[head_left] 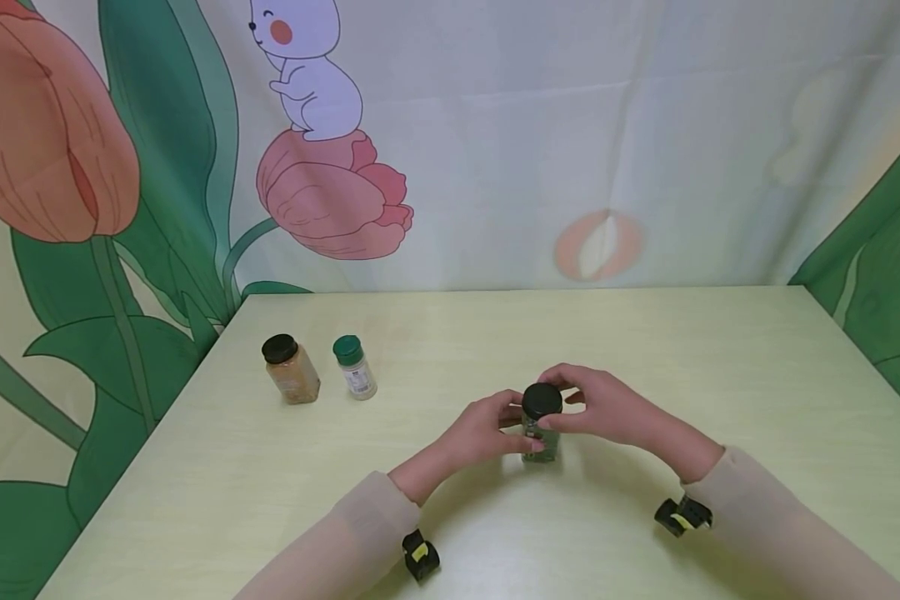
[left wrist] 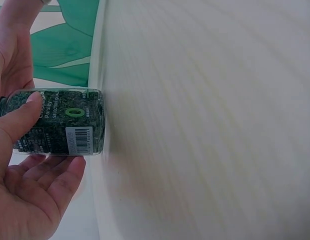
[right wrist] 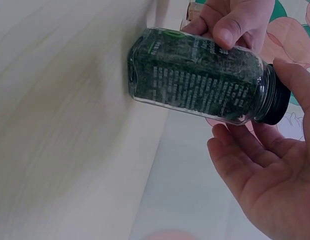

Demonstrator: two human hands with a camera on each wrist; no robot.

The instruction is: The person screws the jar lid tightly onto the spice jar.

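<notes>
A clear jar of chopped parsley (left wrist: pixel 60 122), dark green inside and closed by a black lid (head_left: pixel 542 400), stands upright on the table. My left hand (head_left: pixel 487 429) grips its body from the left, thumb across the front label and fingers round the far side. At the lid, my right hand (head_left: pixel 600 406) holds on from the right with thumb and fingertips. In the right wrist view the right thumb (right wrist: pixel 297 82) touches the lid's edge, while some fingertips lie behind it, partly hidden. A white barcode label shows on the jar in the left wrist view.
To the left on the pale table (head_left: pixel 420 350) stand a black-lidded jar of tan powder (head_left: pixel 294 377) and a smaller green-capped shaker (head_left: pixel 358 377). A printed cloth (head_left: pixel 480 167) with tulips hangs behind the table's back edge. Each forearm carries a small black wrist device.
</notes>
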